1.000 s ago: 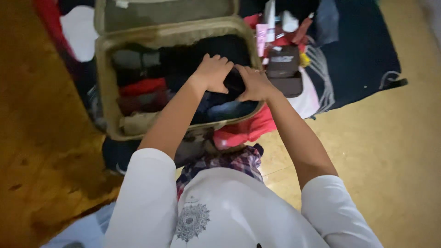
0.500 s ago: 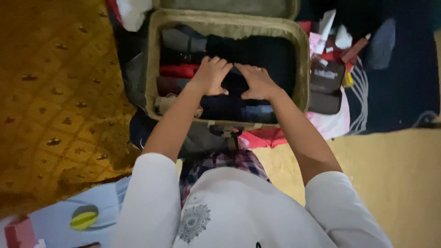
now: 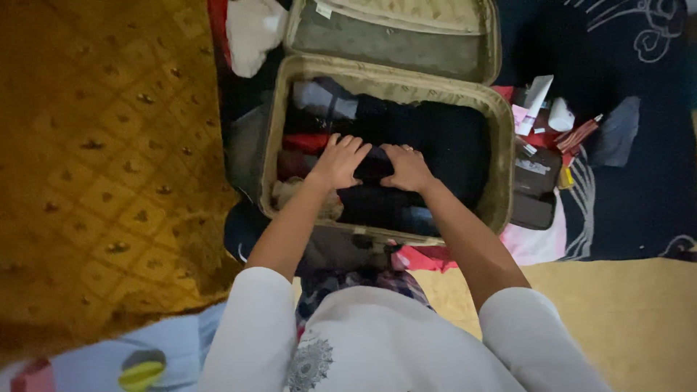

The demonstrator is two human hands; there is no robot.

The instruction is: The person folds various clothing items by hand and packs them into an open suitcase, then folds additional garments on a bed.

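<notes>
While the beige suitcase (image 3: 501, 152) lies open, left hand (image 3: 338, 161) and right hand (image 3: 408, 168) press flat, fingers spread, gripping nothing, on dark folded clothes (image 3: 377, 170); toiletries (image 3: 541, 109) at two o'clock.

The suitcase lid (image 3: 406, 29) is cut off at the top edge; toiletries (image 3: 552, 116) are blurred.

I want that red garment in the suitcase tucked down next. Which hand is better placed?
Probably the left hand: its fingertips lie right beside the red garment on the left of the suitcase. The right hand presses dark clothing farther from it.
</notes>
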